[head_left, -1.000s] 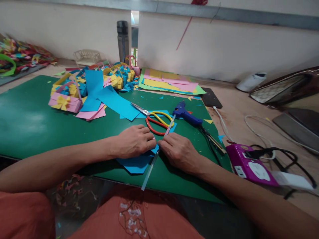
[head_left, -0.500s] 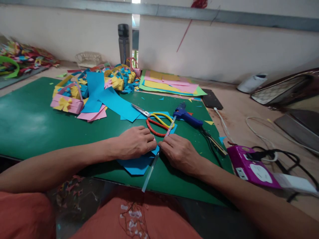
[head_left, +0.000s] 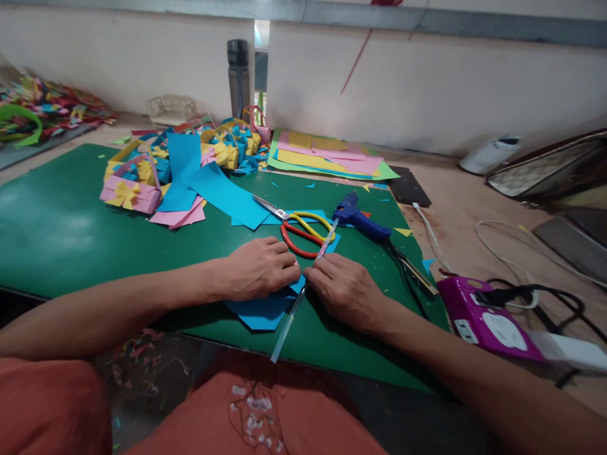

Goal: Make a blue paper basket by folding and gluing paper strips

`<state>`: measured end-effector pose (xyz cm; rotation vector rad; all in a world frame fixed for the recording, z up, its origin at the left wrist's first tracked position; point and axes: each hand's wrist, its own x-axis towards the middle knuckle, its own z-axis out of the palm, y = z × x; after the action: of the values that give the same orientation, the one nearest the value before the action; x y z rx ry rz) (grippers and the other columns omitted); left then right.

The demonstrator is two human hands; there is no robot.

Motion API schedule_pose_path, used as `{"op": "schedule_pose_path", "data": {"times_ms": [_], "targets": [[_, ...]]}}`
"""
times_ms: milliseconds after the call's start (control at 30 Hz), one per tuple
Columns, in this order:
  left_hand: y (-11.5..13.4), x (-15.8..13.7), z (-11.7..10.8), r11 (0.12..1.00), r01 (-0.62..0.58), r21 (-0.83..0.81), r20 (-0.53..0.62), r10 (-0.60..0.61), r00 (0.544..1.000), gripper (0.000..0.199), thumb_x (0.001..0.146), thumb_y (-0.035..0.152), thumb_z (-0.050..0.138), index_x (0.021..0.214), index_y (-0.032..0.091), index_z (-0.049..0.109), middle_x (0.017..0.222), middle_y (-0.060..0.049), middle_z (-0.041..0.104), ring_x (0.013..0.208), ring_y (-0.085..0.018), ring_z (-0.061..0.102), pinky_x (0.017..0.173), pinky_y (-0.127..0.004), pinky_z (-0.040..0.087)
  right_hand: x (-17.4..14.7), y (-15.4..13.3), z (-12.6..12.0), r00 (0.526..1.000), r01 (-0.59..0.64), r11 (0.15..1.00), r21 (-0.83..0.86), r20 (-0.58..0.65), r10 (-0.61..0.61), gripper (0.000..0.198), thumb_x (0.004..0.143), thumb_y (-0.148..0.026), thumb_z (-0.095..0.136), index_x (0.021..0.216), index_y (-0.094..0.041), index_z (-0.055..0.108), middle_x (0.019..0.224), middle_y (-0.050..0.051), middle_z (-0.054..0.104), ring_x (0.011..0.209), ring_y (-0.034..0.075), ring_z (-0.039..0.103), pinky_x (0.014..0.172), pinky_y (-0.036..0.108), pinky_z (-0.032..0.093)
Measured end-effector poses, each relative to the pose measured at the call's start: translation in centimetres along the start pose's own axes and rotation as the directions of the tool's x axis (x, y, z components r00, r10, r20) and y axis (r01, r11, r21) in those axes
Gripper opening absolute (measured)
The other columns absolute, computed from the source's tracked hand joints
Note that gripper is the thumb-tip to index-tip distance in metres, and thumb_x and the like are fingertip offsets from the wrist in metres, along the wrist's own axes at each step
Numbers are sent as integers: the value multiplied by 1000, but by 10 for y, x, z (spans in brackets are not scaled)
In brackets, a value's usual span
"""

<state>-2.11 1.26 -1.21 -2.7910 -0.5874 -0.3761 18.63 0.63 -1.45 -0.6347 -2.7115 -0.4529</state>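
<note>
My left hand is closed, its curled fingers pressing on a piece of blue paper at the near side of the green mat. Just across from it, my right hand is closed too, its fingertips pinched at the paper's edge. A long translucent glue stick runs past the right fingertips, up to the back of a blue glue gun. Exactly how the right fingers meet the stick is hidden. Beyond my hands lie scissors with one yellow and one red handle loop, blades apart.
Blue paper strips and a pink paper basket lie on the green mat. Coloured sheets are stacked behind. At right are a phone, a purple power strip and cables. A dark bottle stands at the wall.
The view has shifted slightly, so the things on the table appear a little displaced. Both hands keep nearly the same pose and place at the blue paper.
</note>
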Motion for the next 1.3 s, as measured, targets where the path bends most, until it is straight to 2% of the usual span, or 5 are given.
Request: {"op": "schedule_pose_path", "data": {"times_ms": [1300], "targets": [[0, 0, -1, 1000, -5, 18, 13, 5, 1000, 18, 90, 23, 42, 82, 16, 57, 79, -4, 63, 72, -18, 53, 66, -32, 40, 2, -1, -3, 1000, 2, 1000, 4, 9, -2, 29, 88, -12, 37, 66, -16, 55, 60, 3, 48, 60, 16, 37, 58, 28, 29]]}}
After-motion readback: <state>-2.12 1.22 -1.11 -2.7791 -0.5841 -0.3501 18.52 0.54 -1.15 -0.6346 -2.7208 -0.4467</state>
